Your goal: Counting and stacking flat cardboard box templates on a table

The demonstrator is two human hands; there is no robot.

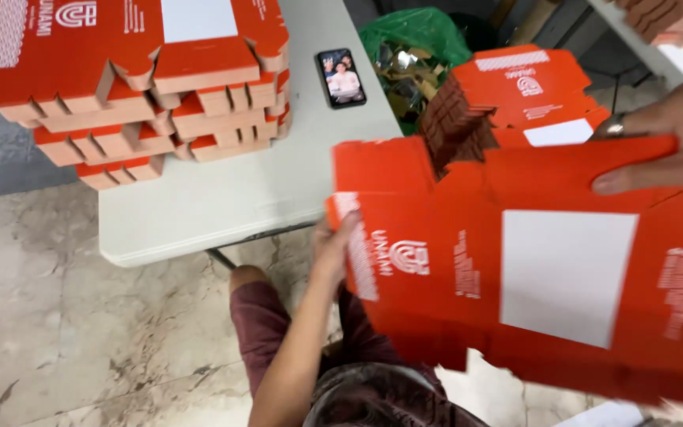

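I hold a flat orange cardboard box blank (531, 261) with a white rectangle and white print, tilted in front of me over my lap. My left hand (332, 247) grips its left edge from below and behind. My right hand (666, 134), with a ring on one finger, presses on its upper right flap, fingers on top. Part of the blank runs out of the frame at the right.
A tall pile of folded orange boxes (132, 79) stands on the white table (223, 198). A phone (341, 77) lies beside it. A second stack of orange blanks (515, 99) sits behind the held one, near a green bag (413, 39). Marble floor lies below.
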